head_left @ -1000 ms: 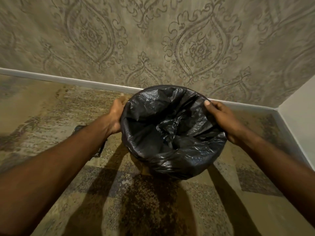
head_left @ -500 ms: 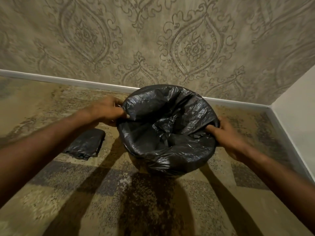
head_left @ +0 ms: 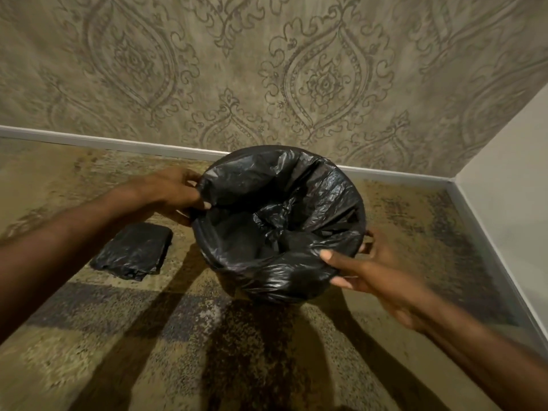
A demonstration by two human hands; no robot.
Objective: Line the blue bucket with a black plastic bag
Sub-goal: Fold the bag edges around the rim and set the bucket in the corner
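Observation:
A black plastic bag (head_left: 296, 203) lies crumpled inside a round bucket and is folded out over its rim all round, so the bucket's blue wall is hidden. My left hand (head_left: 175, 194) pinches the bag's edge at the left side of the rim, thumb on the inside. At the near right side, my right hand (head_left: 364, 268) holds the folded-over plastic, thumb on top of the rim and fingers on the outside.
The bucket stands on a patterned carpet (head_left: 207, 336) close to a papered wall (head_left: 267, 69) with a white skirting board (head_left: 118, 143). A plain wall (head_left: 510, 179) meets it at the right corner. A folded stack of black bags (head_left: 133, 250) lies on the carpet left of the bucket.
My right hand slid along the rim from the far right round to the near right. My left hand shifted its hold on the left rim, uncovering the folded bags.

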